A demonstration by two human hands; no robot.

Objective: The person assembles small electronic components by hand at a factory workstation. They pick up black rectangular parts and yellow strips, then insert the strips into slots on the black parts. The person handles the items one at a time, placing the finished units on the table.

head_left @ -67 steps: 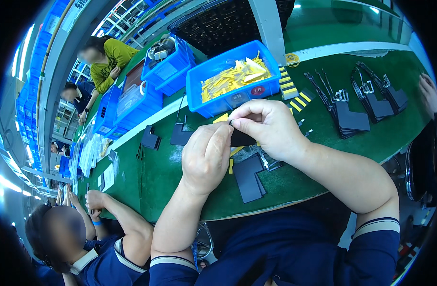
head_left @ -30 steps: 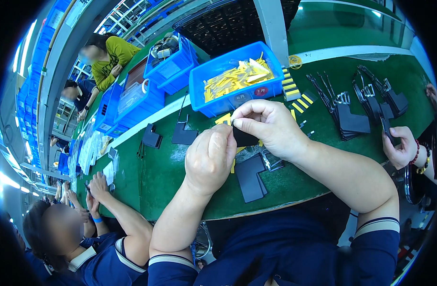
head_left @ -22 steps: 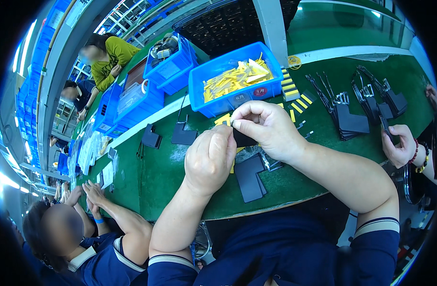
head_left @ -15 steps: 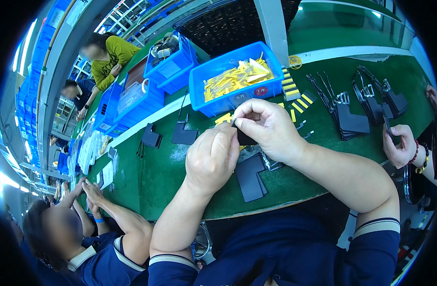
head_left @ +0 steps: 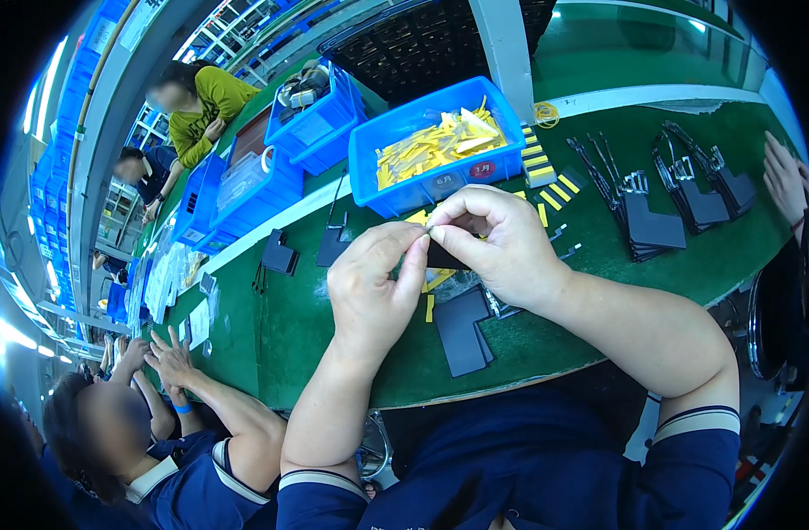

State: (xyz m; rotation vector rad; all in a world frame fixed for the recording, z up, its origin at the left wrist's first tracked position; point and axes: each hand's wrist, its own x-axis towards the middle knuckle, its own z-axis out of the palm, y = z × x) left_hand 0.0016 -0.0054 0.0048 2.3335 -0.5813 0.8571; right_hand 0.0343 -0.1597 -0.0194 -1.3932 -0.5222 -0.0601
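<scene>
the green surface (head_left: pixel 281 327) takes up most of the view, curving off left and right. on its far side sits the blue bin (head_left: pixel 400 201), loaded with a loose heap of yellow strips (head_left: pixel 440 146). to the right lie fanned stacks of black l-shaped panels (head_left: pixel 652 225) with dark cables running to the far side; near the front edge lie 2 or more similar grey panels (head_left: pixel 462 336), overlapping.

above the surface, the 2 hands meet at their fingertips. the right hand (head_left: pixel 434 226) has thumb and forefinger closed in a pinch on a small dark piece (head_left: pixel 429 229). the left hand (head_left: pixel 420 233) brings its thumb and forefinger to the same spot, with a gap behind the tips; whether it grips too, i cannot tell. just below, between the hands, shows part of a dark panel (head_left: pixel 446 258).

the small piece looks light, probably thin and easily dropped, so a fingertip hold at its edge suits it. the panel seems flat and fairly stiff, best held by its edges, clear of any cable.

the fingers cover nearly all of the small piece; its shape, and whether it joins the panel, cannot be made out. the panel's ends are hidden too.
</scene>
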